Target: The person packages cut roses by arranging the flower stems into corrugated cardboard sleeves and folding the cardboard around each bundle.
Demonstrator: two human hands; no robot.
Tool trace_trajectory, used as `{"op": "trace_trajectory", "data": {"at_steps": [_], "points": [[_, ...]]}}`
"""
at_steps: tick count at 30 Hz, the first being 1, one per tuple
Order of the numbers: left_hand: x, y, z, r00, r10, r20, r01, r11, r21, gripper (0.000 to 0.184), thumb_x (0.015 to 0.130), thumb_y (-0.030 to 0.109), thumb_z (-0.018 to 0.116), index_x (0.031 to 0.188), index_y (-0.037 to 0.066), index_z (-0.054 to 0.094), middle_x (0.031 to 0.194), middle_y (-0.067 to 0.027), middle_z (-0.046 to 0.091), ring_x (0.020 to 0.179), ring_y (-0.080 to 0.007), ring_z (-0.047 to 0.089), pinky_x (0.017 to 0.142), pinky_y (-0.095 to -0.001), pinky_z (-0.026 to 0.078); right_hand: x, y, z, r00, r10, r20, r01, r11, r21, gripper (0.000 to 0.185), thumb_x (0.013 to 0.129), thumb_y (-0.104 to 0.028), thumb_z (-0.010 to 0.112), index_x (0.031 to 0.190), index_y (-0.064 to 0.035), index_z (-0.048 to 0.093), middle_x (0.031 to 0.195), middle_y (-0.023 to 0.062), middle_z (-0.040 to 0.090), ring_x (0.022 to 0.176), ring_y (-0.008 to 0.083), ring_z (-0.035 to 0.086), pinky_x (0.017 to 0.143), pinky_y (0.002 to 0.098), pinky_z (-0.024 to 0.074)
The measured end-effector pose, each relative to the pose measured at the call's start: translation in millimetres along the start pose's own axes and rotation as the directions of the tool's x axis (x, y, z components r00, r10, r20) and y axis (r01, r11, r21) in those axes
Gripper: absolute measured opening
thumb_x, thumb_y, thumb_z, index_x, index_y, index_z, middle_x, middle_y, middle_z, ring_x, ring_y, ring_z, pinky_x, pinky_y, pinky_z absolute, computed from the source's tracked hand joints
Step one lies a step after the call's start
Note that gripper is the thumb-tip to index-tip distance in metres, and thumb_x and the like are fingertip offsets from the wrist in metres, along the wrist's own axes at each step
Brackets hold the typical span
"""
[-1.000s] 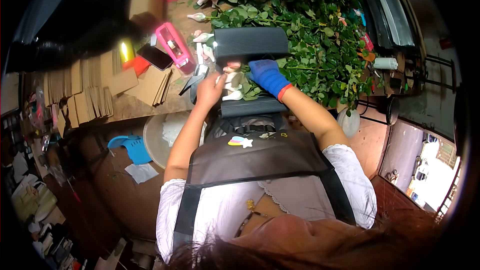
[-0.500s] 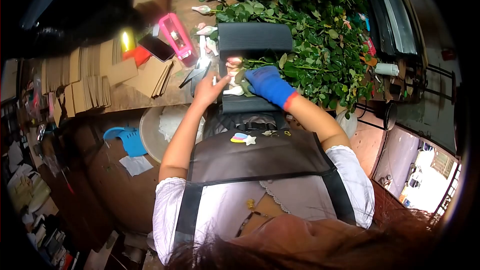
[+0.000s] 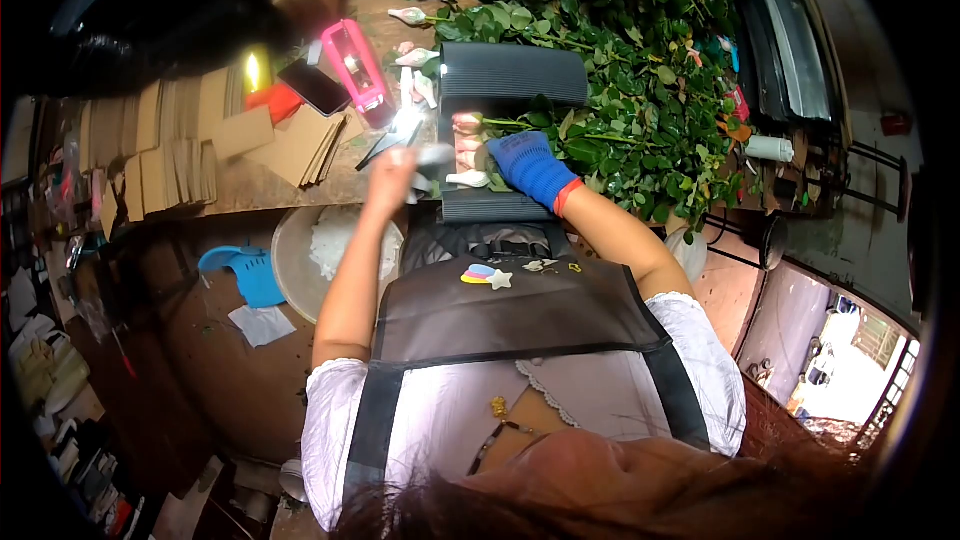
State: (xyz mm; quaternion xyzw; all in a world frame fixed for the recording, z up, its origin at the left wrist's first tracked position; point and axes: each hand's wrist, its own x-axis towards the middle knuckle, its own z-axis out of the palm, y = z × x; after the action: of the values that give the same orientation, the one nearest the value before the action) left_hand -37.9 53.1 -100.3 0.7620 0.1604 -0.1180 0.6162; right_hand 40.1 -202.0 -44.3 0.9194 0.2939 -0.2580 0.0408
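My bare left hand (image 3: pixel 393 178) is blurred over the table edge, its fingers closed on a small white piece too smeared to identify. In a blue glove, my right hand (image 3: pixel 532 164) closes round rose stems just behind their heads. Pink and white rose heads (image 3: pixel 468 144) lie in a column between the hands, the lowest wrapped in white. They rest in a black ribbed holder (image 3: pixel 515 75) with raised sides, its near side just in front of my apron. Leafy stems (image 3: pixel 640 145) stretch away to the right.
Left of the holder lie scissors (image 3: pixel 385 143), a pink dispenser (image 3: pixel 357 75), a phone (image 3: pixel 314 88) and cardboard pieces (image 3: pixel 170 130). More wrapped roses (image 3: pixel 415 58) lie beside the holder. Below the table edge are a round tub (image 3: pixel 298 265) and a blue plastic item (image 3: pixel 250 272).
My left hand has moved left, away from the rose heads, with the white piece. My right hand stays by the stems. The view has shifted slightly.
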Motion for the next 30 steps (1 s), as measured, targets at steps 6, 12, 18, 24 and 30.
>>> {"op": "trace_trajectory", "data": {"at_steps": [6, 12, 18, 24, 30], "points": [[-17, -1, -47, 0.989, 0.041, 0.142, -0.074, 0.969, 0.235, 0.020, 0.088, 0.016, 0.063, 0.074, 0.002, 0.059, 0.064, -0.0057, 0.059, 0.061, -0.0108, 0.057, 0.056, -0.0317, 0.046, -33, 6, -44, 0.999, -0.029, 0.029, 0.026, 0.992, 0.127, 0.032, 0.088, -0.041, 0.063, 0.104, -0.0140, 0.067, 0.093, 0.0142, 0.072, 0.089, 0.0330, 0.070, 0.078, 0.0460, 0.0536], [-9, 43, 22, 0.916, -0.023, 0.402, -0.168, 0.885, 0.435, 0.042, 0.090, 0.044, 0.071, 0.089, 0.002, 0.069, 0.076, -0.0082, 0.066, 0.070, -0.0158, 0.059, 0.068, -0.0337, 0.048, -19, -10, -39, 0.966, -0.206, 0.154, 0.201, 0.978, 0.049, 0.030, 0.087, -0.036, 0.070, 0.110, -0.0178, 0.068, 0.095, 0.0131, 0.072, 0.091, 0.0319, 0.070, 0.080, 0.0446, 0.0540], [-19, 2, 45, 0.962, -0.037, 0.271, 0.072, 0.990, -0.119, 0.035, 0.097, 0.035, 0.064, 0.079, 0.004, 0.064, 0.070, 0.0001, 0.057, 0.067, -0.0099, 0.050, 0.063, -0.0286, 0.042, -15, -13, -26, 0.969, -0.165, 0.182, 0.174, 0.984, -0.039, 0.031, 0.089, -0.037, 0.063, 0.102, -0.0111, 0.075, 0.102, 0.0160, 0.073, 0.097, 0.0314, 0.071, 0.082, 0.0442, 0.0563], [-54, 6, 50, 0.864, -0.501, -0.056, 0.300, 0.600, -0.741, 0.025, 0.090, 0.031, 0.072, 0.086, 0.010, 0.060, 0.067, 0.0030, 0.051, 0.058, -0.0085, 0.046, 0.056, -0.0256, 0.037, -14, -12, -30, 0.953, -0.215, 0.214, 0.225, 0.974, -0.027, 0.026, 0.089, -0.037, 0.065, 0.098, -0.0140, 0.072, 0.095, 0.0148, 0.072, 0.090, 0.0317, 0.071, 0.077, 0.0446, 0.0558], [-100, -50, -89, 0.974, -0.227, -0.015, 0.135, 0.521, 0.843, 0.031, 0.085, 0.039, 0.067, 0.082, 0.008, 0.071, 0.083, -0.0168, 0.072, 0.075, -0.0359, 0.068, 0.068, -0.0439, 0.051, -15, -15, -41, 0.957, -0.230, 0.178, 0.232, 0.973, 0.010, 0.026, 0.087, -0.035, 0.067, 0.100, -0.0127, 0.071, 0.097, 0.0142, 0.072, 0.090, 0.0320, 0.071, 0.077, 0.0447, 0.0560]]}}
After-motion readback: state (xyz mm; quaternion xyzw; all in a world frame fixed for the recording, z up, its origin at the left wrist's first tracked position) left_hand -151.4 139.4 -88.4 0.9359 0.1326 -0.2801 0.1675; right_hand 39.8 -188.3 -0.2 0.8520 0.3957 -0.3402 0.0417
